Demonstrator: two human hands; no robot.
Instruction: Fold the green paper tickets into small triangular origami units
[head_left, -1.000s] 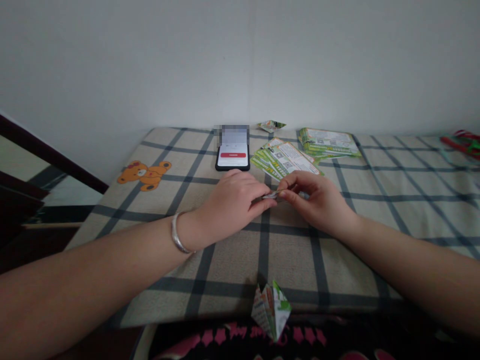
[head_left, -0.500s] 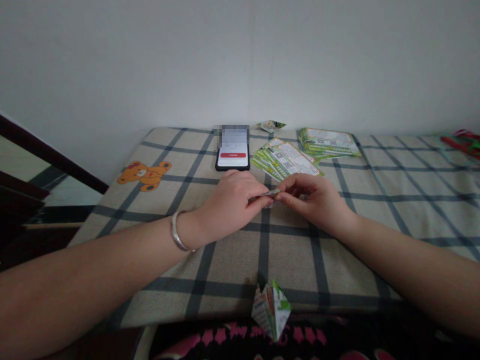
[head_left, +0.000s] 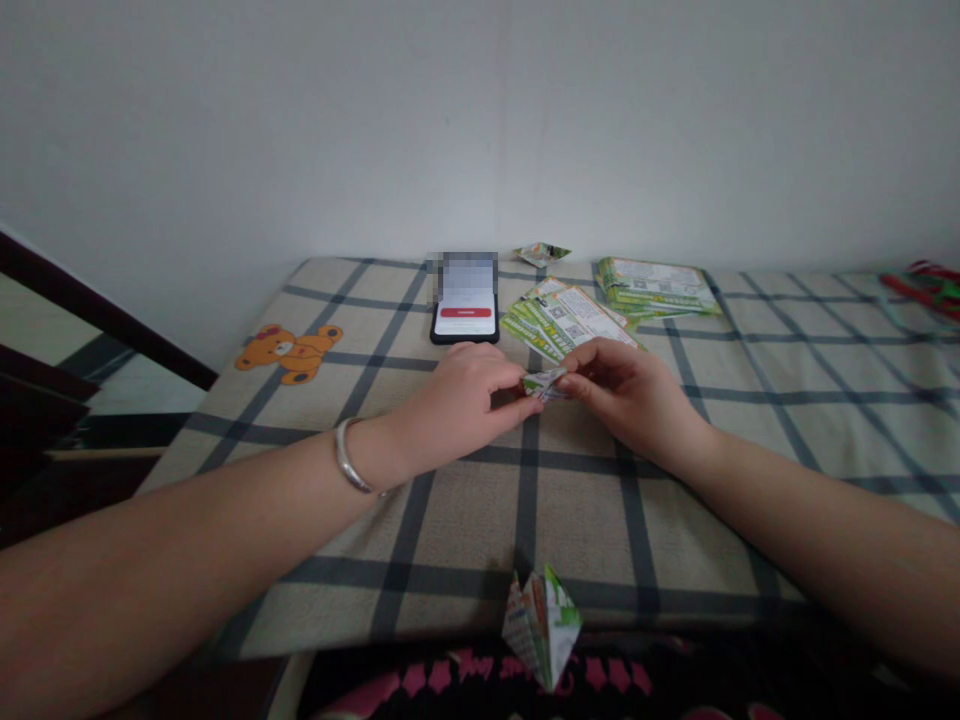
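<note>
Between my two hands is a small folded piece of printed paper (head_left: 541, 382), green and white, held just above the checked tablecloth (head_left: 480, 520). My left hand (head_left: 469, 395), with a silver bangle at the wrist, pinches its left side between thumb and fingers. From the right, my right hand (head_left: 626, 390) pinches the other end; its fingers partly hide the paper. Closer to me, a pointed folded paper shape (head_left: 541, 625) stands at the table's front edge. Several printed leaflets (head_left: 566, 318) lie fanned out just beyond my right hand.
A phone (head_left: 465, 312) with a lit screen lies beyond my left hand. Behind it, near the wall, sits another folded paper piece (head_left: 541, 254). A leaflet stack (head_left: 660, 287) is at the back right. An orange bear picture (head_left: 289, 352) is on the left; red and green items (head_left: 926, 290) lie far right.
The folded paper between my fingers has turned and opened somewhat, so more of its green and white face shows. My fingers have shifted slightly; the other things stay in place.
</note>
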